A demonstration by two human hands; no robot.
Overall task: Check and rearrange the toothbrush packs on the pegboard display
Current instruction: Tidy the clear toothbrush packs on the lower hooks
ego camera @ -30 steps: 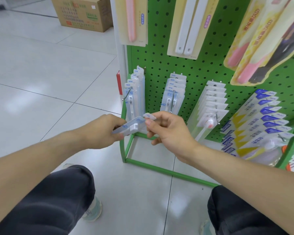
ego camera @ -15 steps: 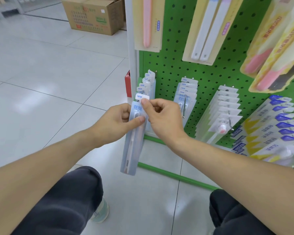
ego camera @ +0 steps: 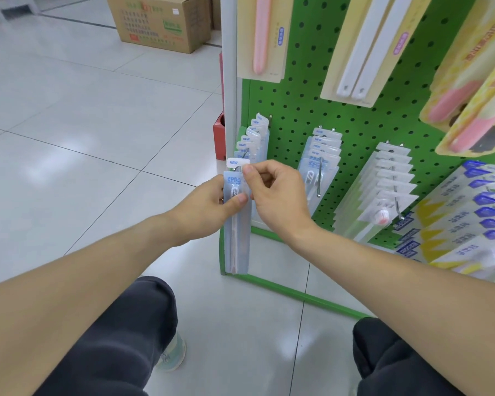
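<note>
**A toothbrush pack held upright at the leftmost hook**

Nearest to the camera are two knees in dark trousers and a light shoe [ego camera: 172, 354] on the pale tiled floor [ego camera: 69, 144], which is glossy and reflects the lamps. Both bare forearms reach forward over it. The left hand [ego camera: 209, 207] grips the toothbrush pack [ego camera: 236, 224] at its upper part, the thumb pressed across the front. The right hand [ego camera: 277, 192] pinches the white "NEW" tab of the pack between thumb and forefinger; the other fingers are curled. The pack hangs upright, just in front of the leftmost row of packs [ego camera: 255, 138] on the green pegboard [ego camera: 297, 115]. If the tab is already on the hook, one cannot tell.

Behind it stand the green base frame [ego camera: 297, 295] and the white post [ego camera: 229, 67]. Further rows of packs hang to the right, and larger packs above. Far on the floor stands a cardboard box [ego camera: 160, 21].

One second ago the pack lay nearly flat between the hands, lower and before the display. Half a second ago it was already upright. Now the hands keep the same hold close to the leftmost row.
</note>
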